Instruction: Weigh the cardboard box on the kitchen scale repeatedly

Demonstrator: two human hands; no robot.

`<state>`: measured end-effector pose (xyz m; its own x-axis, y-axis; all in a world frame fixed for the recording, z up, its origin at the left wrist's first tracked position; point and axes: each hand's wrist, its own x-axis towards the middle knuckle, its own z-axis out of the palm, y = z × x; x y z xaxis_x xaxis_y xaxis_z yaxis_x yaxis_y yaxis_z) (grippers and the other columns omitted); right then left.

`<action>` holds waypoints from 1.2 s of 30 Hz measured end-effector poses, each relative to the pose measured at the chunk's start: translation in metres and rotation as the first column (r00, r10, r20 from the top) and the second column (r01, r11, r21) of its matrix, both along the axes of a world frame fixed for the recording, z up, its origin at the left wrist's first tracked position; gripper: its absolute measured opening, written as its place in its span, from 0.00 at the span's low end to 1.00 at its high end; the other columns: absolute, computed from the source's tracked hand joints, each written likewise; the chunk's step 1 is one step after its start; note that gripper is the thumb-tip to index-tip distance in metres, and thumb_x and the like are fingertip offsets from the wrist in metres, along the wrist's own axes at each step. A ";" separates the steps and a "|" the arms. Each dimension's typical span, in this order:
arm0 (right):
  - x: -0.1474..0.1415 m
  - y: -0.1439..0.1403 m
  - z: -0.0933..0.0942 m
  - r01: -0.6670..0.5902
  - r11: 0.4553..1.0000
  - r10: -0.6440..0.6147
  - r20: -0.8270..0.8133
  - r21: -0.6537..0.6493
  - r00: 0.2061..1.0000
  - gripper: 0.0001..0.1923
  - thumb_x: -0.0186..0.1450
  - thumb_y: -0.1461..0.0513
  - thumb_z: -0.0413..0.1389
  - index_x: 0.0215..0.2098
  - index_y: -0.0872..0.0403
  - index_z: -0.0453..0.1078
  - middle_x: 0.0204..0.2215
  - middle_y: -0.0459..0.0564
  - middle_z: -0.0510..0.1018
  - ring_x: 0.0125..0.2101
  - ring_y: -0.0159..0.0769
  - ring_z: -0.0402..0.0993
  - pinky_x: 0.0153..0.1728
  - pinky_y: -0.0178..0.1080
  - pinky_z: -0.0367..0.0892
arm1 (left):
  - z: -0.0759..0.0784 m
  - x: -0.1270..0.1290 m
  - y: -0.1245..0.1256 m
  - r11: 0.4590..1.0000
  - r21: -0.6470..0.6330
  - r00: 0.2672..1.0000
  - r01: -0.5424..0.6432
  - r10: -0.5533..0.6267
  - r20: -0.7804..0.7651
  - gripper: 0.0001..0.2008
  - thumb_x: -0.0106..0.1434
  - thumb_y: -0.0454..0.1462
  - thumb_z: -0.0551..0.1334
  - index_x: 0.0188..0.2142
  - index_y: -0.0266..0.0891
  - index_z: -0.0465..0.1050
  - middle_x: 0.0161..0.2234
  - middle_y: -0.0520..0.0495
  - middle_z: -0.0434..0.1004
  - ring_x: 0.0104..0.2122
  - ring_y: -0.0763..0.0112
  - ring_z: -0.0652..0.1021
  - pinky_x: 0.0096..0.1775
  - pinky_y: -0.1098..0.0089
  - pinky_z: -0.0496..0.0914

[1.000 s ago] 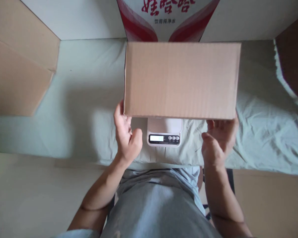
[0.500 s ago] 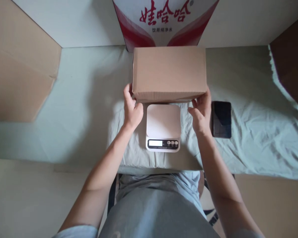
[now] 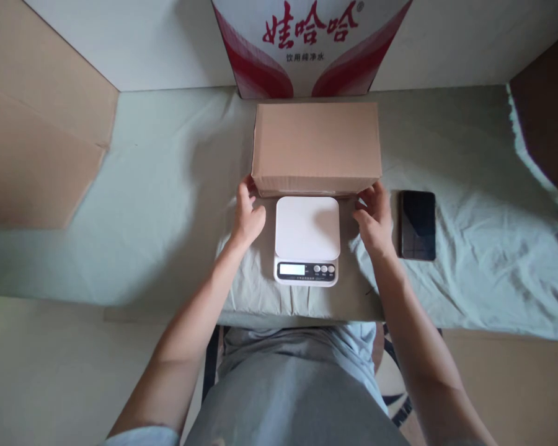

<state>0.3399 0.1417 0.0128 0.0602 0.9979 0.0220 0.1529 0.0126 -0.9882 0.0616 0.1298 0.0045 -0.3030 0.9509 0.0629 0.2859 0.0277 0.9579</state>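
Note:
A plain brown cardboard box [image 3: 317, 142] lies lengthwise just behind a white kitchen scale [image 3: 307, 229]. At the box's lower left corner is my left hand [image 3: 250, 214], its fingers curled against the side and its thumb off the box. My right hand [image 3: 374, 217] has its fingers at the lower right corner, partly hidden by the box, with the thumb pointing inward. The scale's display [image 3: 292, 269] is lit, but I cannot read a figure. Nothing lies on its plate.
A black phone [image 3: 417, 225] lies right of my right hand on the green cloth [image 3: 167, 155]. Behind the box stands a white and red carton [image 3: 302, 74] with Chinese lettering. Large cardboard panels [image 3: 41, 136] rise at the left, and a dark brown one [image 3: 549, 111] at the right.
The box has come down onto the cloth behind the scale and looks smaller. Both hands have gone down with it, staying at its lower corners.

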 end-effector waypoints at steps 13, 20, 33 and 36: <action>0.000 0.010 0.010 -0.007 0.998 0.002 0.071 0.066 0.997 0.36 0.53 0.62 0.56 0.60 0.40 0.56 0.60 0.49 0.67 0.59 0.47 0.65 0.57 0.58 0.65 | 0.006 -0.001 0.000 0.994 0.085 0.996 0.063 -0.068 0.053 0.37 0.49 0.23 0.55 0.59 0.46 0.59 0.60 0.45 0.67 0.61 0.63 0.69 0.62 0.58 0.65; -0.016 0.019 0.044 -0.047 0.965 0.055 -0.022 0.260 0.998 0.31 0.53 0.55 0.60 0.55 0.41 0.61 0.58 0.47 0.67 0.60 0.49 0.63 0.60 0.56 0.63 | 0.040 0.014 0.010 0.966 0.245 0.992 0.089 -0.107 0.064 0.33 0.50 0.24 0.55 0.56 0.43 0.60 0.54 0.43 0.71 0.57 0.65 0.73 0.62 0.59 0.64; -0.008 -0.105 0.064 0.065 0.980 -0.053 -0.066 0.186 0.996 0.37 0.55 0.53 0.62 0.61 0.41 0.57 0.61 0.50 0.65 0.63 0.49 0.61 0.64 0.58 0.57 | 0.084 0.029 -0.122 0.989 0.139 0.995 0.055 -0.066 0.070 0.40 0.53 0.24 0.53 0.64 0.52 0.54 0.60 0.48 0.67 0.63 0.63 0.67 0.66 0.56 0.60; -0.011 -0.118 0.052 0.085 0.983 -0.074 -0.072 0.161 0.995 0.38 0.55 0.55 0.61 0.62 0.42 0.56 0.61 0.51 0.65 0.64 0.49 0.60 0.65 0.58 0.55 | 0.073 0.028 -0.130 0.990 0.134 0.994 0.038 -0.051 0.093 0.41 0.53 0.23 0.53 0.65 0.53 0.54 0.63 0.50 0.64 0.65 0.64 0.64 0.67 0.58 0.59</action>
<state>0.3293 0.0235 0.0644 0.1456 0.9732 0.1781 0.0948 0.1655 -0.9816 0.0895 -0.0002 0.0776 -0.2713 0.9488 0.1616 0.1903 -0.1117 0.9753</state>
